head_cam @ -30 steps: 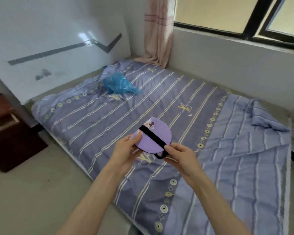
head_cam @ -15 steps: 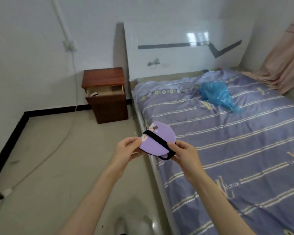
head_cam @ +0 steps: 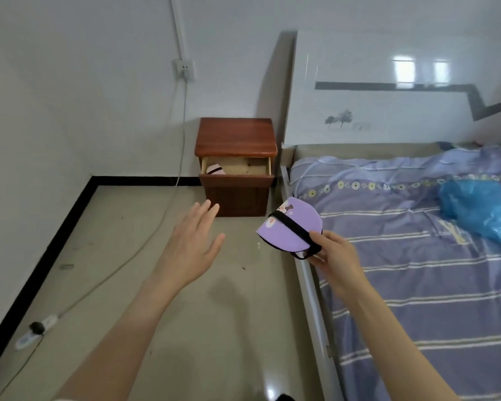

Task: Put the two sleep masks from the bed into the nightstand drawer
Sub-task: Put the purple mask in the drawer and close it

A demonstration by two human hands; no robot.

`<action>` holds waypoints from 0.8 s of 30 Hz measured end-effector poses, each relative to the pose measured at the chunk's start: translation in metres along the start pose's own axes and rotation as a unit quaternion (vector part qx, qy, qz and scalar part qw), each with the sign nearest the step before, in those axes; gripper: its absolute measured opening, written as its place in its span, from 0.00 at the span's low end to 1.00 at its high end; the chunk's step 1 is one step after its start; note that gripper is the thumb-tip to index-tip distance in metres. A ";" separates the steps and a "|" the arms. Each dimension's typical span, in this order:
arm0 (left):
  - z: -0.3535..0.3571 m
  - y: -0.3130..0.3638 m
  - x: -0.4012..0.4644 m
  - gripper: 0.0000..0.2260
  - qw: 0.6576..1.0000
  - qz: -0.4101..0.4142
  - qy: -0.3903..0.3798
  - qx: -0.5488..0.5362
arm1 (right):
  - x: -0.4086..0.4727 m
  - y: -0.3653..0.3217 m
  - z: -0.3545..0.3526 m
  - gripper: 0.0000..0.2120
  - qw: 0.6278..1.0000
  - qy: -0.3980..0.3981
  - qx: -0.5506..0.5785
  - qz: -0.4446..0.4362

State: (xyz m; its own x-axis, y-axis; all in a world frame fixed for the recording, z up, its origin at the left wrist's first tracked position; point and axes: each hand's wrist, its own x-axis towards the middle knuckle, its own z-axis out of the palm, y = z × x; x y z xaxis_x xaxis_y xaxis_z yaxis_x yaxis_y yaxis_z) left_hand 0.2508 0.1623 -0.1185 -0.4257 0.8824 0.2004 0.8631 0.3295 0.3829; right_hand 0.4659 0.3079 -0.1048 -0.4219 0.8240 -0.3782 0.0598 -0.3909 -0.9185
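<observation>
- A person stands on the floor (head_cam: pixel 104 256) beside a bed (head_cam: pixel 417 285), looking toward a wooden nightstand (head_cam: pixel 235 134) in the corner.
- The nightstand drawer (head_cam: pixel 236 169) is pulled open. A pink mask (head_cam: pixel 214 170) with a dark strap lies inside at its left end, so one of the two masks looks to be already put away.
- The right hand (head_cam: pixel 334 256) pinches the purple mask (head_cam: pixel 289 230) at its lower right edge, fingers closed over the strap and rim. The mask is in the air above the bed's edge, well apart from the drawer.
- The left hand (head_cam: pixel 193 247) is spread wide and holds nothing, reaching out toward the nightstand.
- What seems left: carry the purple mask to the drawer and drop it in. No other mask shows on the bed.
- The purple mask is a soft rounded pad, lilac, with a black elastic strap across it and small cartoon marks near its top. It tilts, top toward the nightstand.
- A crumpled blue bag (head_cam: pixel 480 209) lies on the bed, far right.
</observation>
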 end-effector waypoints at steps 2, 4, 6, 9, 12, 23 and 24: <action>0.011 -0.012 0.018 0.25 1.000 -0.004 -0.012 0.009 | 0.027 -0.003 0.008 0.06 1.000 0.004 0.009 0.009; 0.029 -0.031 0.045 0.25 0.999 -0.017 -0.032 0.009 | 0.070 -0.003 0.018 0.06 1.000 0.010 0.009 0.025; 0.046 -0.048 0.079 0.25 0.998 -0.030 -0.046 0.008 | 0.116 -0.006 0.027 0.06 0.999 0.007 0.014 0.044; 0.066 -0.072 0.143 0.25 0.996 -0.051 -0.062 0.029 | 0.193 -0.015 0.042 0.05 0.998 -0.006 0.022 0.064; 0.079 -0.088 0.215 0.26 0.994 -0.067 -0.084 0.037 | 0.269 -0.035 0.058 0.05 0.997 -0.017 0.014 0.080; 0.165 -0.177 0.375 0.25 0.978 -0.128 -0.163 0.018 | 0.494 -0.037 0.119 0.03 0.979 0.023 -0.056 0.197; 0.175 -0.188 0.384 0.25 0.977 -0.134 -0.166 0.012 | 0.512 -0.030 0.124 0.03 0.976 0.025 -0.058 0.206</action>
State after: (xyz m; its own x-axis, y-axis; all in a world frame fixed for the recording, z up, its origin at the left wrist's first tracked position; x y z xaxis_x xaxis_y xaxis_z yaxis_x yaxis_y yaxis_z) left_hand -0.0271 0.4977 -0.2719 -0.5287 0.8224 -0.2100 0.7407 0.5679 0.3591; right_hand 0.1356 0.6906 -0.2565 -0.2964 0.6258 -0.7215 0.3184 -0.6475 -0.6924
